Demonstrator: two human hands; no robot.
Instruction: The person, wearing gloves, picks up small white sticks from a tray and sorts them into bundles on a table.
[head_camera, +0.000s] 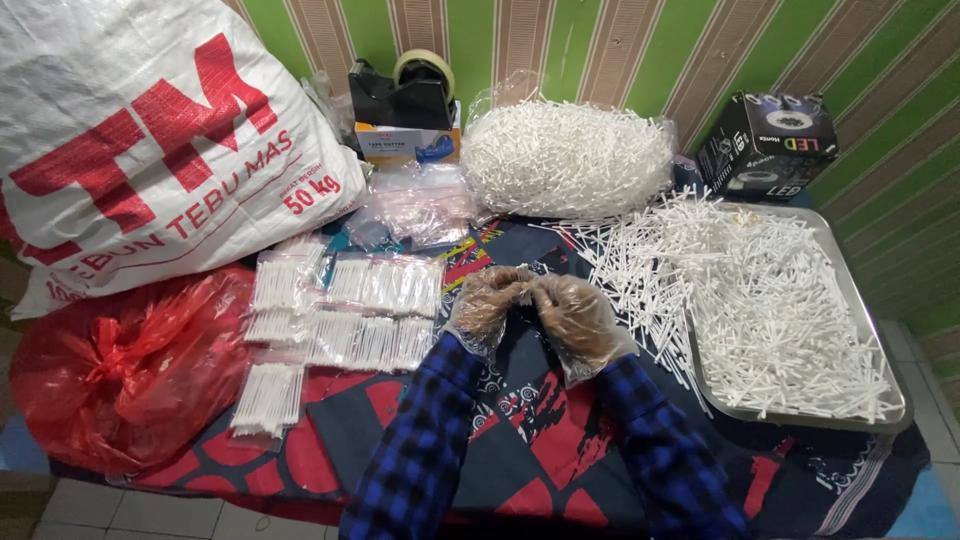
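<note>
**Gloved hands meeting in the middle, sticks everywhere**

Closest to the camera are two blue-and-black checked sleeves coming up from the bottom edge, ending in the left hand (483, 305) and the right hand (578, 318), both in thin clear plastic gloves. The fingertips are pinched together right where the hands touch, so both look closed around something small between them. I honestly can't make out what it is; the glove plastic hides it.

They're working over a dark patterned cloth (520, 420) with red and blue print. Just left of the left hand sit the filled clear packets (345, 310) of white sticks, lined up in rows with the sticks running roughly toward and away from the person. Further left is a crumpled red plastic bag (120, 365).

On the other side, the metal tray (885, 400) holds a big loose heap of white sticks (770, 310), pointing every which way and spilling onto the cloth toward the hands. That pile lies right of the hands, so the right hand is clearly the nearer one.

Farther back: some empty clear bags (420, 205), a bagged mound of sticks (565, 155), a tape dispenser (405, 95), a black box (768, 145), a big white woven sack (140, 140), and a green striped wall (600, 40).
</note>
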